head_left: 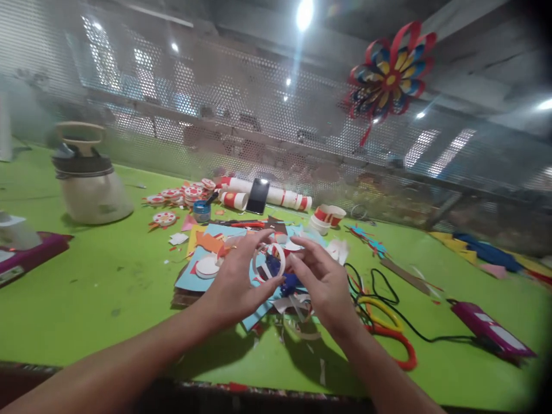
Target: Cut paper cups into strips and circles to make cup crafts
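A small white paper ring [282, 261] stands on edge between my hands, above the middle of the table. My left hand [236, 283] curves around its left side, holding it between the thumb below and the fingers above. At the ring's right edge is my right hand [328, 284], its fingers bent and apart; whether the fingertips touch the ring is unclear. Beneath my hands lie light blue paper sheets [190, 279] on a stack of cardboard. On them are a white paper disc [207, 267], an orange paper cutout [210, 241] and paper scraps.
Scissors with red and yellow handles [407, 351] lie right, beside a purple corded device [491, 330]. Behind are a phone [257, 196], a red-white paper tube [282, 195], a blue jar [201, 211] and decorated paper discs [164, 218]. A large jug [92, 190] stands left.
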The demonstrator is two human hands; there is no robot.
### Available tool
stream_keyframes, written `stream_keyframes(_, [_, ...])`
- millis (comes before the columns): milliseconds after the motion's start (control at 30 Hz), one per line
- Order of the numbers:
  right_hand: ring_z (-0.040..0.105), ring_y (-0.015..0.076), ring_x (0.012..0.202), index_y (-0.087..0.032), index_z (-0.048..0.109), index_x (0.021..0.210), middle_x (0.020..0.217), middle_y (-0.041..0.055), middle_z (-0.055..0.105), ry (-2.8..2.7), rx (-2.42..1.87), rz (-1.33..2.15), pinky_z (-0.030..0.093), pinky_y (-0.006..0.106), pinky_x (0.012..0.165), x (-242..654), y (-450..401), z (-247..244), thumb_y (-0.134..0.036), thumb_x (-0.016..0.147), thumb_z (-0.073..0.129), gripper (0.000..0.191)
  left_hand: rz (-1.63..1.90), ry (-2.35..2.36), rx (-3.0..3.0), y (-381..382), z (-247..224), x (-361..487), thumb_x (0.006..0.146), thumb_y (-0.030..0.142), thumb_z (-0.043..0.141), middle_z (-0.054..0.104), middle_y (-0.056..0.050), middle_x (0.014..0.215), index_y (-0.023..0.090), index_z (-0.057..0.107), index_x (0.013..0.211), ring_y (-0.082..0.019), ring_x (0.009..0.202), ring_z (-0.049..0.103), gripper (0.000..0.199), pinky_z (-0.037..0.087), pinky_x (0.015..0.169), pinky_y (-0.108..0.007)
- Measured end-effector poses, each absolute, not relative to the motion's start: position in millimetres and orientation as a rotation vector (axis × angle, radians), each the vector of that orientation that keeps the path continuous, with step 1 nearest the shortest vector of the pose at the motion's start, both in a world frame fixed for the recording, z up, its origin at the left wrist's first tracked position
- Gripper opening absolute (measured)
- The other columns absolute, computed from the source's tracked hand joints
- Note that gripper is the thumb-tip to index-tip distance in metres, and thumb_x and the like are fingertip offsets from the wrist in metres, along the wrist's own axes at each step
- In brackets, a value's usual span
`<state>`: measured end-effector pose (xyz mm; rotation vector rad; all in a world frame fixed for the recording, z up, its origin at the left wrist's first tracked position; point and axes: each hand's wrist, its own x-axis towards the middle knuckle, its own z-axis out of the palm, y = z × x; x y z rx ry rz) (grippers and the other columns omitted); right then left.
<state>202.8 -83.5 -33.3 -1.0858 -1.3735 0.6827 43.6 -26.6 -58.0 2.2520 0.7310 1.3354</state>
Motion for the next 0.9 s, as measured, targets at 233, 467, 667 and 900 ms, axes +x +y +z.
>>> stream_keyframes(233, [0.063,0.0143,0.070,-0.018,0.056,0.118,0.075,-0.0001,0.066,-1.385,-1.046,0.702,0.050,0.028,0.066,201,-85,-38,-0.021,0.084,0.062,0.035,1.365,0.641,2.376,-29,-57,44,0.081,0.022,0.064,0.050,-0.009,0.130,0.027,0.030,0.137,-0.025,0.119,0.047,0.065,0.038,0.101,-0.044])
stream_keyframes(467, [0.061,0.0146,0.073,-0.023,0.056,0.122,0.078,-0.0004,0.065,-1.498,-1.011,0.624,0.049,0.030,0.070,204,-88,-38,-0.017,0.086,0.060,0.037,1.225,0.611,2.168,-29,-58,43,0.076,0.019,0.068,0.044,-0.009,0.136,0.030,0.037,0.134,-0.027,0.127,0.041,0.066,0.037,0.103,-0.045])
stream_keyframes(667, [0.062,0.0142,0.075,-0.028,0.054,0.125,0.082,-0.0014,0.065,-1.641,-1.000,0.545,0.050,0.029,0.071,208,-86,-37,-0.014,0.087,0.057,0.040,0.872,0.501,1.472,-26,-48,43,0.078,0.039,0.068,0.057,-0.010,0.123,0.026,0.042,0.136,-0.028,0.110,0.056,0.065,0.045,0.092,-0.043])
stream_keyframes(900, [0.064,0.0159,0.082,-0.023,0.050,0.128,0.090,0.0019,0.067,-1.909,-1.034,0.336,0.052,0.033,0.078,205,-88,-33,-0.010,0.089,0.055,0.042,0.773,0.389,1.089,-25,-52,43,0.084,0.033,0.064,0.065,-0.010,0.109,0.024,0.052,0.129,-0.025,0.103,0.061,0.048,0.049,0.087,-0.041])
